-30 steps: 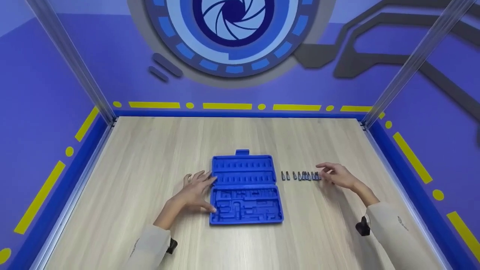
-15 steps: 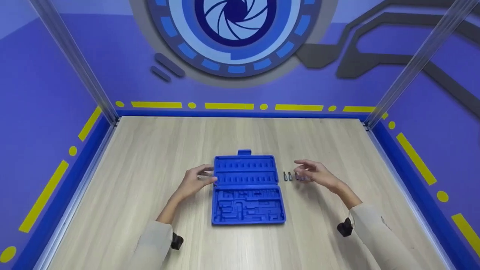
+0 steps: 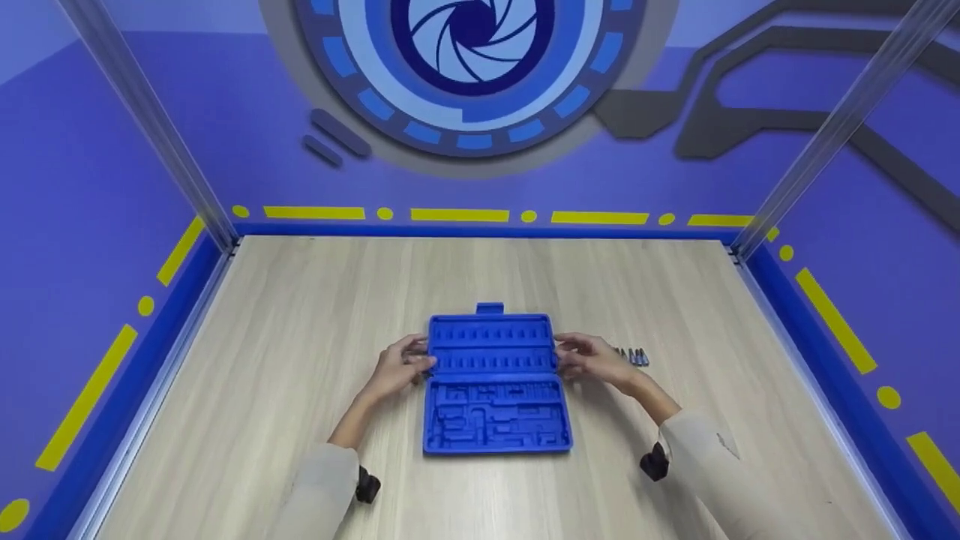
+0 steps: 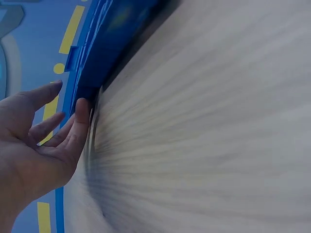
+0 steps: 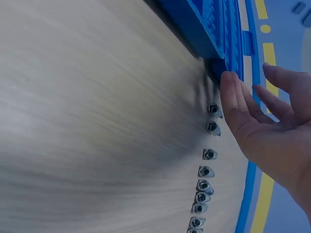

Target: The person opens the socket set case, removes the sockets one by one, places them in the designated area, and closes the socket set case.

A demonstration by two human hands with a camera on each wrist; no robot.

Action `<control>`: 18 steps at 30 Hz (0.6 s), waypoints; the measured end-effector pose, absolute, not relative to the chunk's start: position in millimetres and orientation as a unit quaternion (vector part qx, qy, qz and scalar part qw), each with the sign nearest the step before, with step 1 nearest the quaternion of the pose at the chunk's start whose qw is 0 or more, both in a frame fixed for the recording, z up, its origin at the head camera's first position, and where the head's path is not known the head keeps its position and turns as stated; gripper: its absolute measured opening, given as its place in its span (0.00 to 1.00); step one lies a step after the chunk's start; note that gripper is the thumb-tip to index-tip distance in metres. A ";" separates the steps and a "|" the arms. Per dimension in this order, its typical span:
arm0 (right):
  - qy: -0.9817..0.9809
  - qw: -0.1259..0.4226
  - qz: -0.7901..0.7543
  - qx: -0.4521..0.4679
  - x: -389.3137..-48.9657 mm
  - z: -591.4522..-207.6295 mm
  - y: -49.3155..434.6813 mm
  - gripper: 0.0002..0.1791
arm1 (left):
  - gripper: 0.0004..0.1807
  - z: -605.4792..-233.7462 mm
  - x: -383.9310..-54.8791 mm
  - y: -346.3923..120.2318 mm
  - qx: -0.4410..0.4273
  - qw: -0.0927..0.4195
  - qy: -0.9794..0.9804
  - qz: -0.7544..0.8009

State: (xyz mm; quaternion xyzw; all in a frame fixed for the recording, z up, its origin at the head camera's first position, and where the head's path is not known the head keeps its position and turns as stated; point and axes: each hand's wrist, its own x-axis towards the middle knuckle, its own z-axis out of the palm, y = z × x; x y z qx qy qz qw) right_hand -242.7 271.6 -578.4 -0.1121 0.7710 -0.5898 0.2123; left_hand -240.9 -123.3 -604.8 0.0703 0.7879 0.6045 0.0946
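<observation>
A blue plastic tool case [image 3: 499, 416] lies opened flat on the table, its moulded recesses facing up. At the left edge of its far half is my left hand [image 3: 394, 371], thumb by the rim and fingers loosely bent. Across from it, my right hand [image 3: 598, 361] has its fingertips at the right edge of the same half. In the right wrist view, the fingers [image 5: 231, 94] are nearly straight and sit close to the case wall. Under and beside this hand runs a row of small metal bit sockets [image 5: 210, 154] with square holes; in the head view the hand hides part of it.
The case's latch tab [image 3: 490, 308] points to the back. A pale wooden table [image 3: 322, 292] surrounds the case. Blue-purple panels [image 3: 97, 225] and metal posts [image 3: 150, 127] enclose it on the left, back and right.
My right hand has swept left from the far end of the socket row to the case's right edge. My left hand's spread fingers have drawn in at the left edge.
</observation>
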 end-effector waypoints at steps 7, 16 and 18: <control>0.797 0.183 -0.564 -0.113 -244.8 -578.3 266.9 0.28 | 0.29 -607.3 -243.2 -118.6 0.049 0.109 0.776 0.619; 0.821 0.165 -0.542 -0.070 -247.8 -575.9 254.7 0.32 | 0.30 -604.1 -249.0 -113.7 0.027 0.105 0.785 0.609; 0.823 0.161 -0.541 -0.063 -248.0 -574.9 252.1 0.32 | 0.30 -602.4 -250.0 -112.1 0.021 0.101 0.790 0.604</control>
